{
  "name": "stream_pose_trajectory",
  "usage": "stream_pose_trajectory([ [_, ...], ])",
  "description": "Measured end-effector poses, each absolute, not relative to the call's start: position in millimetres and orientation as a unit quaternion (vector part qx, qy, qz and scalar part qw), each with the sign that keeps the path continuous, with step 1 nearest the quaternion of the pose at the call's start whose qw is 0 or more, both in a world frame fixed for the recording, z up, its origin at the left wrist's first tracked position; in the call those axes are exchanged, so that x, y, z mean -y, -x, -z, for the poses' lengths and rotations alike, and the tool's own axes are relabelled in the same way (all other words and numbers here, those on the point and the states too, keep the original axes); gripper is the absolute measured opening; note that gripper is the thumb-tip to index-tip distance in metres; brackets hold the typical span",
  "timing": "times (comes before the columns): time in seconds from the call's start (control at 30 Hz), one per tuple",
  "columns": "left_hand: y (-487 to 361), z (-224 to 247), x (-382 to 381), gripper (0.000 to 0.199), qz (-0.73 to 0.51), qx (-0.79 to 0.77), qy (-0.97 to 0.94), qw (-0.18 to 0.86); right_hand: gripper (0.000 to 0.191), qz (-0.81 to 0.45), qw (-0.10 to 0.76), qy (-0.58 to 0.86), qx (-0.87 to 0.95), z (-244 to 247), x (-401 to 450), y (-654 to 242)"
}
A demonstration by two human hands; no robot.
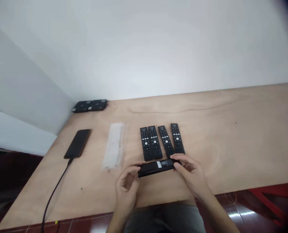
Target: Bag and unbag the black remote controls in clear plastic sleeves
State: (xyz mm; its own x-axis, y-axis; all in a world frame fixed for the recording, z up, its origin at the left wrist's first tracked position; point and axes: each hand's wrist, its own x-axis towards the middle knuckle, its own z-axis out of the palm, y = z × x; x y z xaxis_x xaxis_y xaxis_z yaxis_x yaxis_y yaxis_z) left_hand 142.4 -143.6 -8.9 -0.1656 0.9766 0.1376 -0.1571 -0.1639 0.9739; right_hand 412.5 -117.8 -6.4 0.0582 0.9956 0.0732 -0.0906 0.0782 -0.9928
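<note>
A black remote control [157,167] lies crosswise in front of me, its underside up with a small white label showing. My right hand [189,171] grips its right end between thumb and fingers. My left hand [126,184] has its fingertips on the left end. The remote's lower edge sits close to the plywood, and I cannot tell whether it touches. Just beyond it, several black remote controls [162,140] lie side by side with their buttons up, their lower ends partly hidden behind the held remote and my right hand.
A black smartphone [77,144] with a black cable [54,191] lies on the plywood table [218,136] at left. Beside it is a clear plastic sleeve [114,146]. Flat black devices [90,105] stand in the far corner against a white wall [144,42].
</note>
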Motion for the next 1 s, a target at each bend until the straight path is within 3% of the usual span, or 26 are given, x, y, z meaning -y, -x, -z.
stream_pose_trajectory([
  [0.13, -143.3, 3.6, 144.0, 0.036, -0.554, -0.473, -0.471, 0.498, 0.017, -0.438, 0.553, 0.446, 0.551, 3.7, 119.7, -411.9],
  [0.33, -145.6, -3.3, 141.1, 0.027, -0.485, -0.518, -0.526, 0.468, 0.029, -0.406, 0.514, 0.44, 0.615, -2.6, 126.5, -411.5],
  [0.57, -145.5, -10.3, 146.0, 0.022, -0.462, -0.472, -0.578, 0.479, 0.053, -0.243, 0.337, 0.399, 0.817, -13.7, 128.5, -407.6],
  [1.0, -145.8, -21.9, 137.2, 0.04, -0.377, -0.55, -0.54, 0.514, 0.052, -0.181, 0.325, 0.353, 0.859, -6.4, 109.6, -407.2],
])
